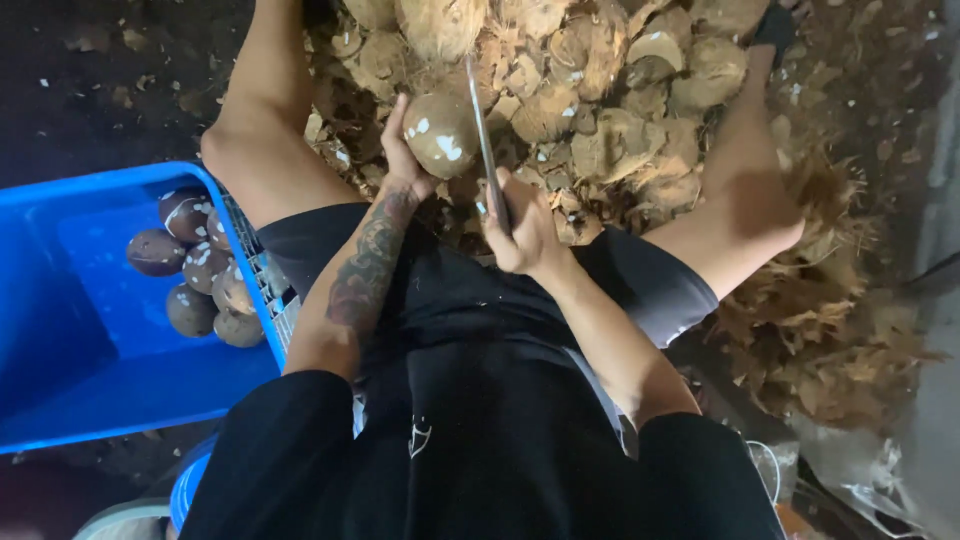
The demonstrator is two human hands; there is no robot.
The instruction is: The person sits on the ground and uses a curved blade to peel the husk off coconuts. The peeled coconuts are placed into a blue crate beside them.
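While left hand (405, 160) cups round coconut (442, 133) | right hand (522, 230) grips flat steel blade (487, 150) | fibrous husks (600, 110)

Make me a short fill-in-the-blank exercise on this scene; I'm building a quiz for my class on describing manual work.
1. The left hand holds a round ____ against the blade.
2. The right hand grips a long ____.
3. Peeled coconuts lie in a crate coloured ____.
4. Between the person's knees lies a pile of dry ____.

Missing words: coconut; knife; blue; husks
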